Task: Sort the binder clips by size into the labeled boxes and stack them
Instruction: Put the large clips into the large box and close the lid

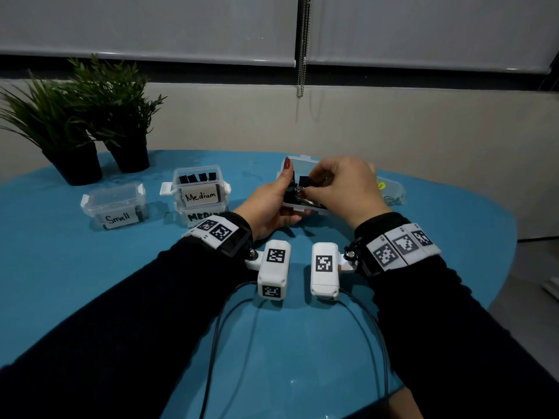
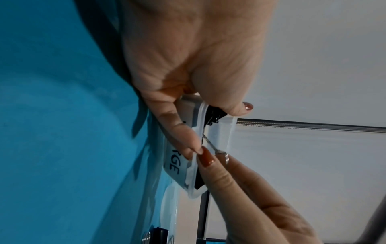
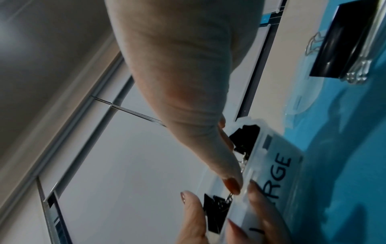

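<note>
My left hand grips the clear box labelled Large, thumb over its left rim and fingers on the labelled front. Black binder clips stand inside it. My right hand reaches into the box from above, and its thumb and forefinger pinch the wire handle of one binder clip. Left of this stand two stacked boxes labelled Medium; the top one has no lid and holds several black clips. Further left is the lidded Small box.
A clear lid lies on the blue table right of the Large box, with another large black clip next to it. Two potted plants stand at the back left. The table's edge curves away on the right.
</note>
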Tool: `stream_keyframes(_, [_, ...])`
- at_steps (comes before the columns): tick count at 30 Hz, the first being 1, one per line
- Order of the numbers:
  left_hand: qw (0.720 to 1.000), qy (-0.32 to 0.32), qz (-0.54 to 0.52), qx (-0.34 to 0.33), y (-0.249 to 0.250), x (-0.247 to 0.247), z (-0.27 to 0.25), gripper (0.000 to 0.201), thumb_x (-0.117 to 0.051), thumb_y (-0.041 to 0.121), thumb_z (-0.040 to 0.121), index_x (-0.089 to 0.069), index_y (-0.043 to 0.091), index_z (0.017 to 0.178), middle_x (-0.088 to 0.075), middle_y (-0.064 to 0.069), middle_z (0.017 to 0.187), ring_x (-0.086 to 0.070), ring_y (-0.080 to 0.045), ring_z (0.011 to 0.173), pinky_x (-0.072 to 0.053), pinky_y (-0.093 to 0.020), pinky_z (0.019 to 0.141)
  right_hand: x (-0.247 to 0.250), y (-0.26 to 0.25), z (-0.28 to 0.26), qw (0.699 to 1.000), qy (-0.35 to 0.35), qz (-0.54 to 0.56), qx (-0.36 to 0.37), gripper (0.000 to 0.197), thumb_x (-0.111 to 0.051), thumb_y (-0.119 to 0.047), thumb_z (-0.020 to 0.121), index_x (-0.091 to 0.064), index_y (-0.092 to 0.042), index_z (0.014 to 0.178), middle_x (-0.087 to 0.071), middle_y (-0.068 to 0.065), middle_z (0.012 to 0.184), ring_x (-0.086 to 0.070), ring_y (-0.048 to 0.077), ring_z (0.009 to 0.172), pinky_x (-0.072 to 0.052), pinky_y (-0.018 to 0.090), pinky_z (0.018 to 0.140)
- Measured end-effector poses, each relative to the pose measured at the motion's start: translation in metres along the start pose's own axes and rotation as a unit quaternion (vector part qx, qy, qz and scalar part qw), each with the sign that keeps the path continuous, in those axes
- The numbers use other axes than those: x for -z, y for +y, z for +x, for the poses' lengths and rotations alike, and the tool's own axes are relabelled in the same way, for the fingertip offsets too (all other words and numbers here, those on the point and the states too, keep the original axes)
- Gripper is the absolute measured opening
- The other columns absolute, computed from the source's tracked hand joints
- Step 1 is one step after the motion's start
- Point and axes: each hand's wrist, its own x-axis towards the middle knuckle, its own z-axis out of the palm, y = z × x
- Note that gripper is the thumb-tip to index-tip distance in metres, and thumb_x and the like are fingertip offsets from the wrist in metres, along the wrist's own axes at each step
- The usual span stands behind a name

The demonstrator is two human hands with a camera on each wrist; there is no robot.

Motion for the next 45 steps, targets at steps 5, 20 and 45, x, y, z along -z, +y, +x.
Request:
stream_keyframes(5, [0.999,0.030,-0.026,-0.002,-0.002,0.004,0.004,0.065,-0.044,0.071,0.092,-0.067,0.012,0.103,-0.073,-0.006,0.084,-0.071,-0.020,0.074,-0.053,-0.021,0.049,0.005,-0.005,-0.003,0.998,-0.050,-0.029,0.015,0.029,-0.080,-0.047,0.077,-0.075,-0.030,0.100,-0.073,-0.011,0.101,-0.059,0.014,0.106,-0.024,0.037,0.089])
stream_keyframes(20, [0.999,0.038,-0.028,-0.006,-0.002,0.004,0.006,0.064,-0.044,0.071,0.092,-0.067,0.012,0.101,-0.076,-0.009,0.094,-0.072,-0.021,0.076,-0.052,-0.021,0.049,0.000,0.006,0.002,0.997,-0.036,0.074,-0.006,0.015,-0.079,-0.029,0.082,-0.081,-0.027,0.097,-0.074,-0.003,0.083,-0.067,0.021,0.088,-0.048,0.052,0.095])
stream_keyframes(45, [0.997,0.046,-0.053,0.006,0.000,0.004,0.004,0.066,-0.044,0.072,0.091,-0.065,0.011,0.108,-0.076,-0.008,0.093,-0.073,-0.020,0.075,-0.052,-0.021,0.047,0.001,0.011,0.002,0.857,0.122,0.479,-0.147,0.040,-0.075,-0.011,0.086,-0.050,-0.007,0.055,-0.064,0.014,0.062,-0.064,0.019,0.055,-0.052,0.033,0.056])
